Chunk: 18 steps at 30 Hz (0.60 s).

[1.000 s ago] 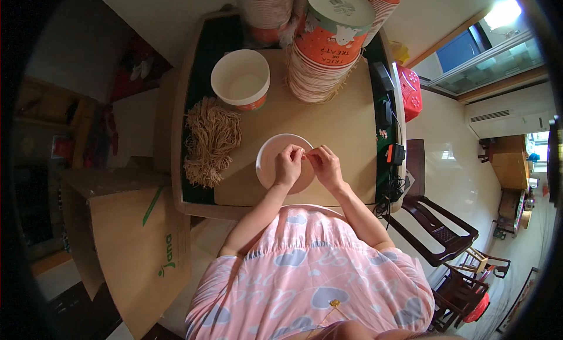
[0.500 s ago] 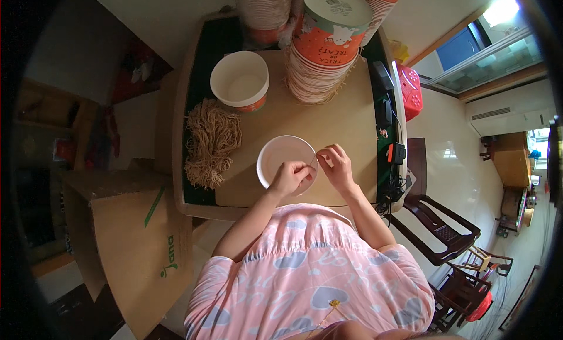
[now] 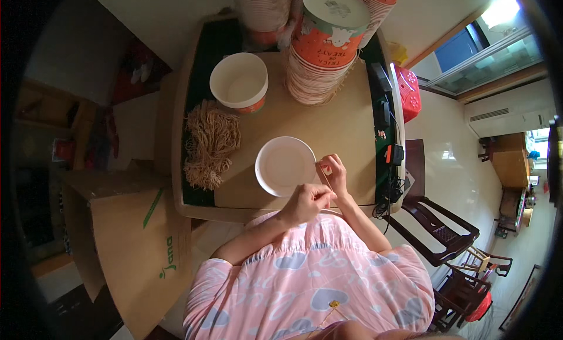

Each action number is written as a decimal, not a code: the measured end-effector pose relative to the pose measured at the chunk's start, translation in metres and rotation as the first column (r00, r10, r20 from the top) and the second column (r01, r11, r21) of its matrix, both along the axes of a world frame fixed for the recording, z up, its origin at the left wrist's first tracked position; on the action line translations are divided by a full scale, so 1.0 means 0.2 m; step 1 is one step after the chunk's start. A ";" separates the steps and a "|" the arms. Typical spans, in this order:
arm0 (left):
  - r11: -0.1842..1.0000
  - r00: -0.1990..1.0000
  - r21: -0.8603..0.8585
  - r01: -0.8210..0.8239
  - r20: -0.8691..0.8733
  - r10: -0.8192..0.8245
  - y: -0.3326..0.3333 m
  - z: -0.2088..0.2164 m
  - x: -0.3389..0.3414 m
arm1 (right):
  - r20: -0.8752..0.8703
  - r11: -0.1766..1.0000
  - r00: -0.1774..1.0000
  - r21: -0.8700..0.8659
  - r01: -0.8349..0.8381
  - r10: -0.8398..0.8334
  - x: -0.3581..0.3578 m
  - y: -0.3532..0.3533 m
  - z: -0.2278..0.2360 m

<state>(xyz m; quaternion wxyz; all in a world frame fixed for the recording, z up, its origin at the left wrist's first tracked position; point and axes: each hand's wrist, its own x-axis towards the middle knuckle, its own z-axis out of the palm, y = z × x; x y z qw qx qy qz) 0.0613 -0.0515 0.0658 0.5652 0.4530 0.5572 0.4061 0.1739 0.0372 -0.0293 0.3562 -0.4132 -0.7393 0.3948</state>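
Observation:
A white paper bucket (image 3: 285,166) stands open end up on the brown board, near the table's front edge. My right hand (image 3: 335,174) is closed at the bucket's right rim, its fingertips pinching a thin tan cord (image 3: 324,177). The cord runs taut from there down to my left hand (image 3: 306,203), which grips it between closed fingers and thumb, just in front of the bucket. Whether the cord passes through the bucket's wall is too small to tell. To the left lies a loose bundle of tan cords (image 3: 211,145).
Behind the bundle stands another white-and-orange bucket (image 3: 239,82). A tall stack of orange buckets (image 3: 328,46) with cords hanging at their rims rises at the back. Black adapters and cables (image 3: 394,154) line the right edge. A cardboard box (image 3: 135,246) stands left of the table.
My left hand has moved from over the bucket's mouth toward me and to the right, pulling the cord. My right hand has lowered slightly at the rim.

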 end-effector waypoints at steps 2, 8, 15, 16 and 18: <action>1.000 1.000 0.026 -0.003 -0.003 0.003 -0.01 0.05 0.02 | 0.012 1.000 1.000 -0.019 -0.001 0.001 0.01 0.02 -0.03; 0.991 0.988 -0.093 -0.101 0.106 0.111 0.01 0.01 -0.08 | 0.028 0.976 0.991 -0.183 -0.120 0.127 0.01 0.27 -0.03; 0.968 0.927 -0.169 -0.185 0.298 0.229 0.07 -0.05 -0.33 | 0.278 0.963 0.923 -0.055 -0.262 0.267 -0.14 0.69 0.08; 0.972 0.902 -0.136 -0.191 0.366 0.228 0.06 -0.08 -0.36 | 0.245 0.972 0.953 0.100 -0.210 0.181 -0.17 0.68 0.10; 0.956 0.842 -0.132 -0.260 0.454 0.292 0.06 -0.07 -0.39 | 0.154 0.972 0.983 0.194 -0.133 0.104 -0.24 0.62 0.18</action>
